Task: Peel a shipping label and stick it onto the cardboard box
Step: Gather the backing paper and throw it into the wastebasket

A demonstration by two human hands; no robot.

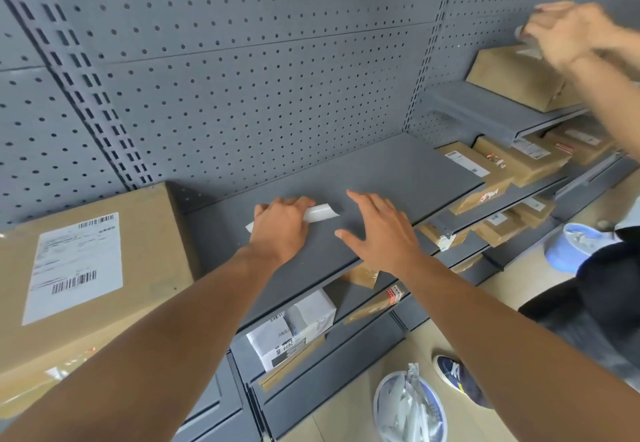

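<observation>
The left hand (280, 225) in the middle of the frame is closed around a curled white label (320, 213) on the grey shelf (398, 171). The right hand (377, 230) is open beside it, holding nothing. Its fingers should pinch one loose corner and peel slowly. The cardboard box (138, 234) sits at the left and already has a sticker on top. Another person's hand (568, 35), upper right, is well apart

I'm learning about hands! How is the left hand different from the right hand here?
The left hand is curled around a rolled white label; the right hand holds nothing. The left hand's fingers are bent, the right hand's spread flat. Both hover over the same grey shelf.
</observation>
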